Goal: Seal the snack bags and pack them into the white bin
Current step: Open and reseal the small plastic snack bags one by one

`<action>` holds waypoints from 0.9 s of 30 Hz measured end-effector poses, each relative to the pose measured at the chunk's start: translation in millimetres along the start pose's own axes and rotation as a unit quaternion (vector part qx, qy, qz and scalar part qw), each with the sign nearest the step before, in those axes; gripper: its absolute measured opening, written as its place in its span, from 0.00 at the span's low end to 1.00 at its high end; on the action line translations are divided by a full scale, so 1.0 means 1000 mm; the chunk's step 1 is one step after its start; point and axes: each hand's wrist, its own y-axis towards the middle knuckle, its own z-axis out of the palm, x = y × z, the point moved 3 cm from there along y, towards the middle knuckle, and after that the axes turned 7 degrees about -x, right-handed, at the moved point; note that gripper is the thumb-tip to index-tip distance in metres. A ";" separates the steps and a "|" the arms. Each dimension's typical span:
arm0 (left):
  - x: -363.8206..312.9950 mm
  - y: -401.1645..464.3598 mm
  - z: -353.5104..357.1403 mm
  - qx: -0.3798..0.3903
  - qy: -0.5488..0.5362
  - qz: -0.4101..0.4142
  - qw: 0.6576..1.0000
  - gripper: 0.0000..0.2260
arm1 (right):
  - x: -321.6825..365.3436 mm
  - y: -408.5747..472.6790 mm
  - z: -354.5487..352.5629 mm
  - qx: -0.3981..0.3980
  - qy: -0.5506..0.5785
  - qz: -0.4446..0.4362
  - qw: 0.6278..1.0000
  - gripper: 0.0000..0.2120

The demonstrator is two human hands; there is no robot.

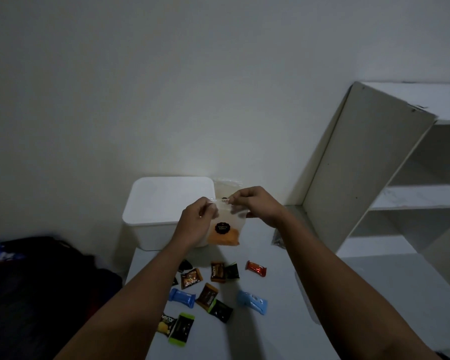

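I hold a clear zip bag (227, 227) upright above the table; it has a round black label and orange snack at its bottom. My left hand (196, 222) pinches the left end of its top strip. My right hand (256, 203) pinches the strip right of the middle. The white bin (151, 216) stands just behind and left of the bag, against the wall. A second clear bag (227, 187) leans on the wall behind the bin's right corner, partly hidden by my right hand.
Several small wrapped snacks lie scattered on the white table (283, 320), among them a red one (256, 268) and a light blue one (252, 302). A dark packet (278, 240) lies by my right forearm. A white shelf unit (390, 178) stands at right; dark cloth (37, 281) at left.
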 end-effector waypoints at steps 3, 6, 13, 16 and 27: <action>-0.008 0.001 0.003 -0.010 -0.036 0.010 0.999 0.13 | 0.001 -0.004 -0.007 -0.016 0.045 -0.004 0.999 0.10; -0.014 0.001 0.007 -0.024 -0.058 0.006 0.998 0.16 | -0.002 -0.008 -0.009 -0.014 0.052 -0.013 0.998 0.09; -0.021 0.003 0.010 -0.047 -0.085 -0.004 0.995 0.15 | -0.003 -0.009 -0.003 -0.023 0.086 -0.024 0.996 0.11; -0.025 0.003 0.011 -0.040 -0.103 -0.012 0.994 0.14 | -0.002 -0.008 -0.001 -0.029 0.102 -0.027 0.994 0.10; -0.036 0.008 0.011 -0.021 -0.107 -0.016 0.994 0.08 | 0.005 -0.008 -0.005 -0.026 0.088 -0.042 0.995 0.09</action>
